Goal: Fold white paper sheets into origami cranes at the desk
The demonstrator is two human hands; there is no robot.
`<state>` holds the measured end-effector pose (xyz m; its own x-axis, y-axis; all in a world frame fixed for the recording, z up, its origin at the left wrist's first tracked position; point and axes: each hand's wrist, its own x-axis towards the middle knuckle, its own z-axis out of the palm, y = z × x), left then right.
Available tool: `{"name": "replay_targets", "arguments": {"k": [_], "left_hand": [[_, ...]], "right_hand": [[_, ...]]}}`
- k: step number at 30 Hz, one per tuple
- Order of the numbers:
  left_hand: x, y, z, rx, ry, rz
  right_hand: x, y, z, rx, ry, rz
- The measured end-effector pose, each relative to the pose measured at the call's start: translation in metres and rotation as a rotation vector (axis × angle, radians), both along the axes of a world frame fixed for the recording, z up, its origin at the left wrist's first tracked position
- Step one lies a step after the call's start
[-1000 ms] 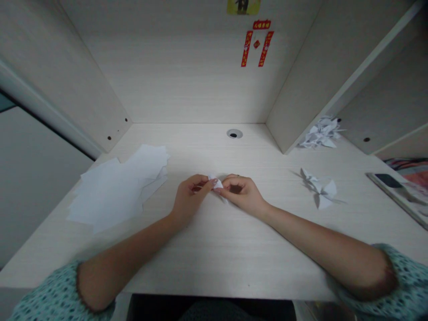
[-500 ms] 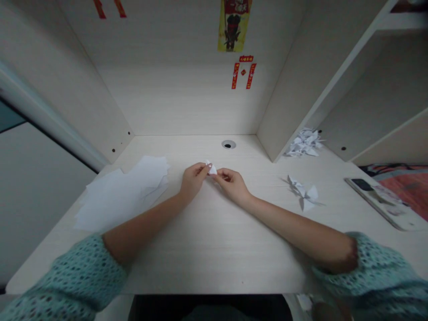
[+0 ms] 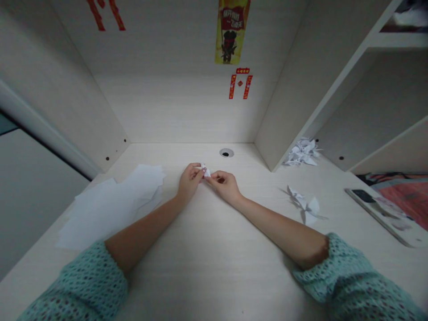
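A small folded piece of white paper (image 3: 206, 172) is pinched between both hands above the middle of the desk. My left hand (image 3: 190, 182) grips its left side with thumb and fingers. At its lower right edge, my right hand (image 3: 224, 183) has thumb and forefinger closed on it. Fingertips cover part of the paper, so its exact shape is hard to make out. Two folded white paper shapes, seemingly origami cranes (image 3: 303, 204), rest on the desk to the right of my right hand.
Flat white paper sheets (image 3: 110, 209) lie in an overlapping pile at left. Several folded paper pieces (image 3: 302, 152) are heaped by the divider (image 3: 284, 102). A phone (image 3: 384, 216) lies at far right beside reddish cloth (image 3: 404, 191). A round cable hole (image 3: 226, 153) is near the back wall.
The camera view has tilted up slightly, so the desk items sit lower. Both hands still hold the folded paper, with its white tip at a slightly different angle. My right forearm has drawn inward a little.
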<state>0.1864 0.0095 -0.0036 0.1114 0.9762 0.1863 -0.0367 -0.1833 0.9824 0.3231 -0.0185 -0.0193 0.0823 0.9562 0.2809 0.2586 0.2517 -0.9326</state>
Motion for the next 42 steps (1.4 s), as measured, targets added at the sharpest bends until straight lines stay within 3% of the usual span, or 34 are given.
{"name": "replay_targets", "arguments": {"k": [9, 12, 20, 29, 36, 42], "left_hand": [[0.002, -0.008, 0.004, 0.056, 0.051, 0.094], [0.002, -0.011, 0.006, 0.059, 0.043, 0.096], [0.001, -0.008, 0.002, 0.003, -0.060, 0.018], [0.000, -0.006, -0.004, 0.019, 0.007, -0.072], [0.000, -0.004, -0.001, -0.029, -0.083, -0.013], [-0.002, -0.001, -0.003, -0.023, -0.044, 0.045]], "right_hand": [[0.002, -0.007, 0.009, 0.226, -0.217, -0.160], [0.003, -0.011, 0.014, 0.300, -0.255, -0.137], [0.013, -0.008, 0.015, 0.314, -0.383, -0.079], [0.010, -0.014, 0.018, 0.332, -0.618, -0.094], [0.012, -0.008, 0.017, 0.442, -0.480, 0.137], [0.013, -0.006, 0.016, 0.431, -0.427, 0.231]]}}
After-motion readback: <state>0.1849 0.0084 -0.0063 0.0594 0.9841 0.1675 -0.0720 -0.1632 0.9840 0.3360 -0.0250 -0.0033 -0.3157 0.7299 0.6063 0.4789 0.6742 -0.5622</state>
